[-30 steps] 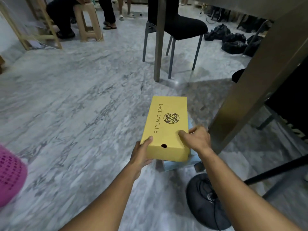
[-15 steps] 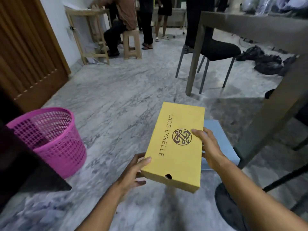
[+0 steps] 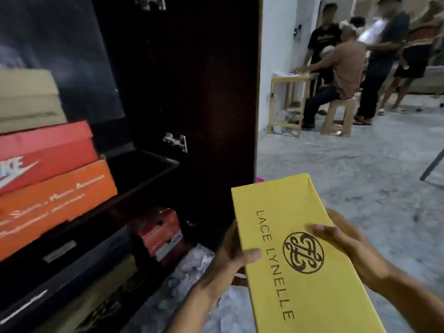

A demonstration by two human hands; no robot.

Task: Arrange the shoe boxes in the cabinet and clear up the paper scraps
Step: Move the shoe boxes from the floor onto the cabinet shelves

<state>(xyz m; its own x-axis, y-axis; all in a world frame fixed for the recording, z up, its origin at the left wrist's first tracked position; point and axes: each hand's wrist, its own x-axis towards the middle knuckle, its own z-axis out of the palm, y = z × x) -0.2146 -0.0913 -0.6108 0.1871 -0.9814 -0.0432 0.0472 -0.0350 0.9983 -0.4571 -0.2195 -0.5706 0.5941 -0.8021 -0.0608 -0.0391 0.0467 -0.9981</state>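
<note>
I hold a yellow shoe box [image 3: 283, 212] marked LACE LYNELLE in front of me, at the lower right. My left hand [image 3: 233, 255] grips its left edge and my right hand [image 3: 341, 241] lies on its lid and right side. To the left stands the dark cabinet [image 3: 182, 80] with its door open. On its shelf [image 3: 144, 174] lie a beige box [image 3: 26, 99], a red box [image 3: 48, 150] and an orange box [image 3: 55, 203], stacked. Lower down are a black box [image 3: 64, 275] and a small red box [image 3: 158, 231]. White paper scraps [image 3: 192, 265] lie on the floor under the box.
The right end of the cabinet shelf is bare. Several people [image 3: 348, 66] stand and sit around a wooden table [image 3: 288, 102] and stool [image 3: 338, 116] at the back right. The grey marble floor [image 3: 360, 169] stretches to the right. A dark leg [image 3: 432, 164] slants in at the right edge.
My view has swung left from the open floor to the cabinet. The yellow box came up off the blue box and travelled with both hands towards the cabinet. The pink basket is almost out of sight.
</note>
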